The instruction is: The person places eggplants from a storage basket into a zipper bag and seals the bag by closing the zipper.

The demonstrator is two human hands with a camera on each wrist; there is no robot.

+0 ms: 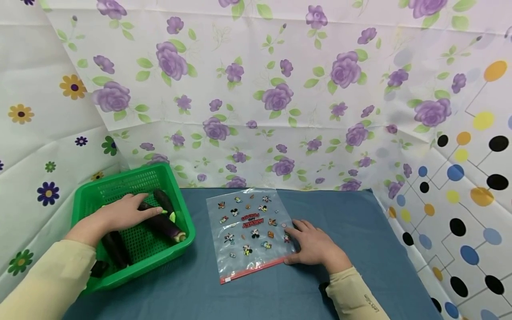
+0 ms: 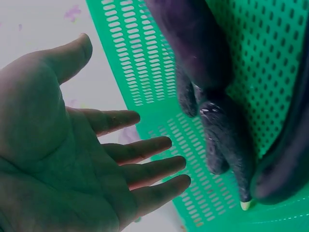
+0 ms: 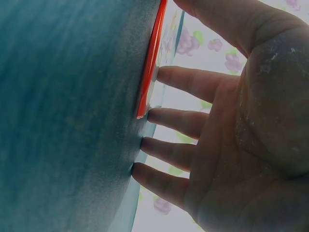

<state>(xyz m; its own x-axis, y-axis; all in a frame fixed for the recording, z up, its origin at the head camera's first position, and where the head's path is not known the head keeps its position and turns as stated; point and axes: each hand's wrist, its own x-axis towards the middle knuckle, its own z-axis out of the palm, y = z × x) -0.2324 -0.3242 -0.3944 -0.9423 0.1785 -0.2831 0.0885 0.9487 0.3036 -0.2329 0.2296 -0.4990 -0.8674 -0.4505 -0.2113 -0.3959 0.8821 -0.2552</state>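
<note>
Clear zip bag (image 1: 250,240): read "MICKEY" and smaller "AND", upside down in head view; third word unclear | Right sleeve (image 1: 354,293): bore small lettering, not surely legible

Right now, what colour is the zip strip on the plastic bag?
The zip strip is red, clearest in the head view.

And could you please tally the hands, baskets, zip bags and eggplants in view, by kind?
Hands (left hand, right hand): 2
Basket: 1
Zip bag: 1
Eggplants: at least 3; the left hand blocks some of the view
Total: at least 7
</note>
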